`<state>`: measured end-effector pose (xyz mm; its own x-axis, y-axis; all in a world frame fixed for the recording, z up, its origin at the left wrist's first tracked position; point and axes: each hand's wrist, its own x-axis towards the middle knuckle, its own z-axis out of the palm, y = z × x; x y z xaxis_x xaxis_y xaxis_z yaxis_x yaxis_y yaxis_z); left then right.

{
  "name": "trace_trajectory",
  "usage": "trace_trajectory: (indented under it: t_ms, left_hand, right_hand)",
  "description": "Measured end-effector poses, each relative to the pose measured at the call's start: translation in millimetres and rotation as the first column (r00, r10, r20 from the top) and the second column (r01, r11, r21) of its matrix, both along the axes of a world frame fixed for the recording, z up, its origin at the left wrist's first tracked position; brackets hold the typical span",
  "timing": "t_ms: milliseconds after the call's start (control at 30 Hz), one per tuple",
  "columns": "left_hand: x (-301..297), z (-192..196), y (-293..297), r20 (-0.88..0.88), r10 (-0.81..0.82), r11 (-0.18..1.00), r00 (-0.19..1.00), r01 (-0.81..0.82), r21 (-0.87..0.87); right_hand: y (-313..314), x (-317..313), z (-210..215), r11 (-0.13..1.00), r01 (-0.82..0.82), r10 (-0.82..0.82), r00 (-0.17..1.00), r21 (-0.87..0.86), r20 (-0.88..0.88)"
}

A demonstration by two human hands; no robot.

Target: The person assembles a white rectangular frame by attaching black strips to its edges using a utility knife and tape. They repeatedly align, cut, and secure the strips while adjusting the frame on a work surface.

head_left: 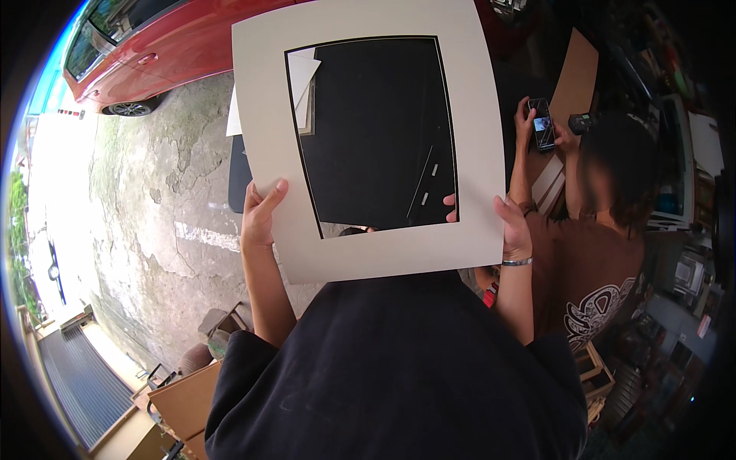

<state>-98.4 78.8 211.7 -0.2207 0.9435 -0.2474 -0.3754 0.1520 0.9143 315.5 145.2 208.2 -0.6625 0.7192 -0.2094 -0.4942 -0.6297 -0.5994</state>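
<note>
Raised in front of the body between both hands: a large off-white board (383, 257), frame-shaped, with a rectangular window edged in black. Clasped around its lower left side, the left hand (264, 215), thumb on the front face, other fingers hidden behind. Clasped around its lower right side, the right hand (515, 226), thumb on the front, two fingertips peeping through the window from behind, a silvery band (517, 262) at the wrist. Visible through the window, a black surface (376, 130), otherwise mostly covered; on it, white sheets (304, 73) cut off by the window's edge, two small white pieces (435, 169) and a thin pale line, too slight to identify. At the window's lower edge, a dark and pale shape, impossible to make out. Below, a dark shirt (391, 368). To the right, a person in a brown shirt (590, 245), holding a phone (541, 126) in both hands, with a picture on its screen too small to read. At upper left, a red car (176, 46), cut off by the board. At lower right, a wooden crate-like frame (592, 376), partly hidden by the dark sleeve, contents not discernible. At lower left, a brown box-like form (184, 402), inside out of sight. Along the far right, clutter lost in shadow.
</note>
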Motion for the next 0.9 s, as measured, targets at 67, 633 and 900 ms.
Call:
trace_trajectory:
  t_ms: [67, 633, 900]
  left_hand:
    - [2, 4, 0, -0.007, 0.008, 1.0, 1.0, -0.008, -0.005]
    - [-7, 5, -2, 0.164, -0.147, 0.988, 0.975, 0.151, -0.013]
    - [-9, -36, -75, 0.254, -0.367, 0.895, 0.895, 0.415, -0.167]
  right_hand:
    - [0, -1, 1, 1.0, 0.0, 0.0, 1.0, -0.004, -0.016]
    - [0, 2, 3, 0.995, 0.09, -0.094, 0.978, 0.035, 0.184]
    - [-4, 18, 8, 0.989, 0.073, -0.097, 0.978, 0.131, 0.185]
